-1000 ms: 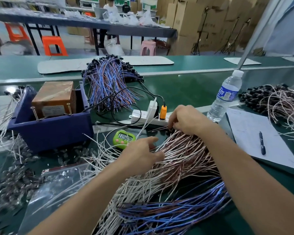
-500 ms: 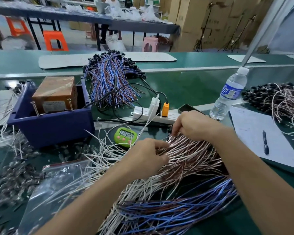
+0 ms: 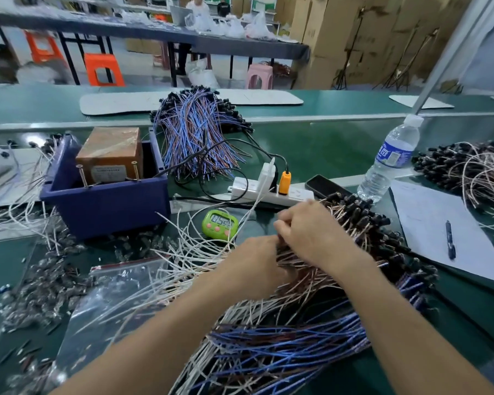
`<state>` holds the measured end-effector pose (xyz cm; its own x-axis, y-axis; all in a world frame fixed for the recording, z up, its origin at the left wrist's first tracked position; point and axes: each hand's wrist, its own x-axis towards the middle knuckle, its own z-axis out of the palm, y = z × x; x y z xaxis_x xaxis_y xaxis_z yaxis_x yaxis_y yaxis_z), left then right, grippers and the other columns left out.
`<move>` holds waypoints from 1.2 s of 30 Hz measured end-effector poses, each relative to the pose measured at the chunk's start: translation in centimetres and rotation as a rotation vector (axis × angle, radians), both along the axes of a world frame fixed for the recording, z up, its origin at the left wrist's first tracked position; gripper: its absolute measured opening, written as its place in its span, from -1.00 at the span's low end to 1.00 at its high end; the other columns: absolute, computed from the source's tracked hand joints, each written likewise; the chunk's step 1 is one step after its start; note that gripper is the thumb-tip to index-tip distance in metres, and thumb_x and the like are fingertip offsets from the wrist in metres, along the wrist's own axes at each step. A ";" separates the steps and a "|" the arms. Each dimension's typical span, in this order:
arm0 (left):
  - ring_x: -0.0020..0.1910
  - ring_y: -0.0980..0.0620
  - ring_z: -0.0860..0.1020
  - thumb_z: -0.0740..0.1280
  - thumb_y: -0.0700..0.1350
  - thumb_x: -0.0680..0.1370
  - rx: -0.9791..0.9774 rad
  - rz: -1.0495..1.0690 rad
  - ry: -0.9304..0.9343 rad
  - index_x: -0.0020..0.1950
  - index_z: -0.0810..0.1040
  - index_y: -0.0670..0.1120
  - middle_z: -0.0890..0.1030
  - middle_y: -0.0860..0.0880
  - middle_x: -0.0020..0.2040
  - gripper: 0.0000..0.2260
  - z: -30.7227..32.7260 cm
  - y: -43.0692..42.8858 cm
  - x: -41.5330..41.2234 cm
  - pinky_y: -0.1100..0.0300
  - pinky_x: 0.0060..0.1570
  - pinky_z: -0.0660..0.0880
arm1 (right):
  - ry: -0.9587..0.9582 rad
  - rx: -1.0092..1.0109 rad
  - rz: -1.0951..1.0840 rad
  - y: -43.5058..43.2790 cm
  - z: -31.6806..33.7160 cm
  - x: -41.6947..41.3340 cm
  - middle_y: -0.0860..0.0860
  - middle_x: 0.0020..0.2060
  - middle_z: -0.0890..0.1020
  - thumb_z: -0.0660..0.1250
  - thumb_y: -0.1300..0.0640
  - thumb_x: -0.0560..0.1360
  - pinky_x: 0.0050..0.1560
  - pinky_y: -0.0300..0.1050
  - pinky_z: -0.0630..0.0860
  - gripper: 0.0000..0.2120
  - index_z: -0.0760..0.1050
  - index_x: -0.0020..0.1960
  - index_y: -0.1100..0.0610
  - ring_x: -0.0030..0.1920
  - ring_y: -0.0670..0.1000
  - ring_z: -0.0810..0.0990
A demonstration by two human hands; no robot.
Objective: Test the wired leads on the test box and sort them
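A big pile of white-and-brown leads (image 3: 351,220) with black connector ends lies in front of me, over a bundle of blue leads (image 3: 283,352). My left hand (image 3: 251,266) rests in the middle of the pile, fingers curled into the wires. My right hand (image 3: 311,232) is just beyond it and touching it, fingers curled and pinching a few leads at its tips. The brown test box (image 3: 111,152) with two upright pins sits in a blue bin (image 3: 106,209) at the left, away from both hands.
Behind the hands are a green timer (image 3: 220,223), a white power strip (image 3: 268,192), a phone (image 3: 325,186) and a water bottle (image 3: 391,161). More lead piles lie at back centre (image 3: 194,132) and right (image 3: 474,172). Paper with pen (image 3: 449,239) right; plastic bag (image 3: 111,295) left.
My right hand has drawn back from the far connector end of the pile to meet my left hand, uncovering the black connectors. The left hand stays in the wires.
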<state>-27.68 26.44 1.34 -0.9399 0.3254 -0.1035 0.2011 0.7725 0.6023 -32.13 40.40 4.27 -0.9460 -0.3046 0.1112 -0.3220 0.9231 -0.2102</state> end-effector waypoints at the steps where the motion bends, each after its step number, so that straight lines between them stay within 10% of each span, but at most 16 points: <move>1: -0.03 -0.06 0.67 0.46 0.07 0.49 0.048 0.034 0.004 0.18 0.61 -0.01 0.70 -0.03 0.01 -0.69 -0.1 -0.2 0.1 0.12 -0.11 0.58 | -0.035 -0.159 -0.025 -0.5 -0.8 0.5 -0.03 -0.34 0.65 0.26 0.07 0.55 0.05 -0.04 0.50 -0.69 0.53 -0.35 0.08 -0.22 0.07 0.59; 8: -0.18 0.31 0.62 0.45 -0.07 0.55 0.270 0.336 0.134 0.18 0.72 0.10 0.70 0.23 -0.12 -0.78 1.3 -5.3 0.7 0.45 -0.14 0.51 | -0.156 -0.166 -0.090 -1.9 -2.2 0.8 -0.03 -0.18 0.70 0.27 0.09 0.57 -0.06 -0.05 0.58 -0.76 0.71 -0.12 0.03 -0.16 0.04 0.62; 16: -0.31 0.31 0.64 0.48 -0.15 0.49 0.359 0.534 0.255 -0.16 0.76 0.19 0.70 0.25 -0.29 -0.79 3.3 -16.0 3.3 0.45 -0.32 0.50 | -0.132 -0.675 0.167 -13.7 -0.6 5.0 -0.13 -0.35 0.69 0.36 0.14 0.49 -0.41 -0.22 0.45 -0.82 0.74 -0.09 -0.01 -0.37 -0.10 0.60; 22: -0.27 0.26 0.66 0.46 -0.18 0.48 0.316 0.748 0.285 -0.28 0.69 0.36 0.70 0.25 -0.29 -0.61 2.5 -25.1 8.8 0.24 -0.19 0.53 | -0.421 -0.663 0.362 -23.7 -0.5 7.7 -0.01 -0.24 0.74 0.34 0.11 0.49 -0.04 0.07 0.64 -0.82 0.73 -0.09 0.05 -0.14 0.01 0.70; 31: -0.19 0.19 0.65 0.49 -0.07 0.49 -0.025 1.135 0.173 -0.24 0.71 0.22 0.68 0.25 -0.26 -0.82 2.8 -39.0 19.6 0.25 -0.19 0.49 | -0.510 -0.327 0.594 -34.9 -1.5 11.9 -0.09 -0.16 0.75 0.32 0.14 0.56 -0.27 -0.39 0.50 -0.79 0.74 -0.04 -0.01 -0.23 -0.15 0.65; 36: -0.07 0.07 0.66 0.49 0.03 0.49 -0.134 1.220 0.082 -0.22 0.67 0.23 0.69 0.22 -0.22 -0.89 0.6 -40.3 21.7 0.14 -0.04 0.55 | -0.362 -0.161 0.505 -40.0 -2.6 12.9 0.07 -0.08 0.71 0.29 -0.04 0.57 -0.01 0.00 0.58 -0.77 0.64 -0.07 0.09 -0.06 0.15 0.65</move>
